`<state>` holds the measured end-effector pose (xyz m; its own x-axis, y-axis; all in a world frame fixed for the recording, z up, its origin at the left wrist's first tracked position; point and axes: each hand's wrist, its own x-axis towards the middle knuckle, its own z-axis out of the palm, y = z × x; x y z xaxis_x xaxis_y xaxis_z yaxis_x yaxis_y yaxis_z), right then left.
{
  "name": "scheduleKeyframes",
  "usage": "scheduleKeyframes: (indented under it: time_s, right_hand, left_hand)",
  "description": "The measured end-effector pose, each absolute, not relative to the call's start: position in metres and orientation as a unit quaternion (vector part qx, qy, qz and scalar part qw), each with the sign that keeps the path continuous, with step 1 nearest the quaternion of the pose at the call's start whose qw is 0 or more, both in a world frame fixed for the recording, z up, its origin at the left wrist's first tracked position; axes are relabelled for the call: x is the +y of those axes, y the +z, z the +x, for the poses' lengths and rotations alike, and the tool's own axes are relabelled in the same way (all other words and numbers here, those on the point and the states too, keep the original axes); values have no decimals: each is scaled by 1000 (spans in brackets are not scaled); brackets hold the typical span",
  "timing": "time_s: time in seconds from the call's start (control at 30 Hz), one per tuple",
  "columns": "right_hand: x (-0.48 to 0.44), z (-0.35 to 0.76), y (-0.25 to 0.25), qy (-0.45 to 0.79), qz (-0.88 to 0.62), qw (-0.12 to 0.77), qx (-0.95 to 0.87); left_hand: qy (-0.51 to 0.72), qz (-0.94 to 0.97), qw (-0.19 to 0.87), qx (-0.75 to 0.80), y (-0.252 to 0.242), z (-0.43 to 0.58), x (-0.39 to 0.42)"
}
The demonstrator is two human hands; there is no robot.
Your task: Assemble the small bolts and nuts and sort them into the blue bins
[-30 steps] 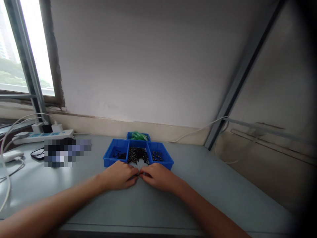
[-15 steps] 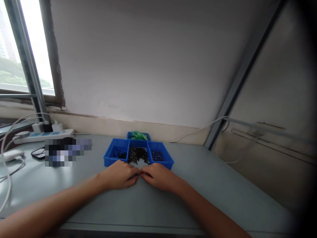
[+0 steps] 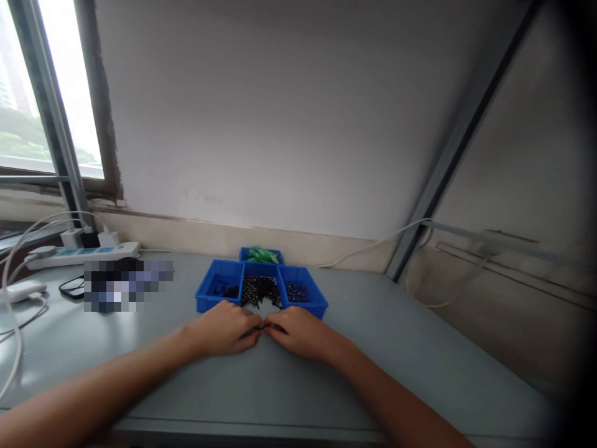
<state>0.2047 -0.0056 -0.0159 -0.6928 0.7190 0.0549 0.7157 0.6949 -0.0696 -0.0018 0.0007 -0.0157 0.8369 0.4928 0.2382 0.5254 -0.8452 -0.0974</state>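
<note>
The gray bench is under it all. Two hands meet just in front of the middle box, backs up. The left hand is pinched, and looks to hold one end of a thin dark bit. The right hand is pinched too, and looks to hold the other end. The bit sits between the fingertips, so one hand is as near to it as the other. Its long way seems to go side to side, from hand to hand, but it is very small. The middle box has lots of little dark parts. The left box and the right box sit beside it, with more small parts in each. Behind the middle box is a back box with green bags.
</note>
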Motion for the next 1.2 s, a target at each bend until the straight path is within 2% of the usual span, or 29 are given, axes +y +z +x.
scheduleKeyframes:
  time_s: [0.47,1.2]
  right_hand:
    - [-7,204,-14,33,-396,62,-916]
    - [-6,205,-15,46,-400,50,-914]
  left_hand:
    - [-105,-955,81,-265,-16,-2,1]
    - [-104,-956,73,-264,-15,-2,1]
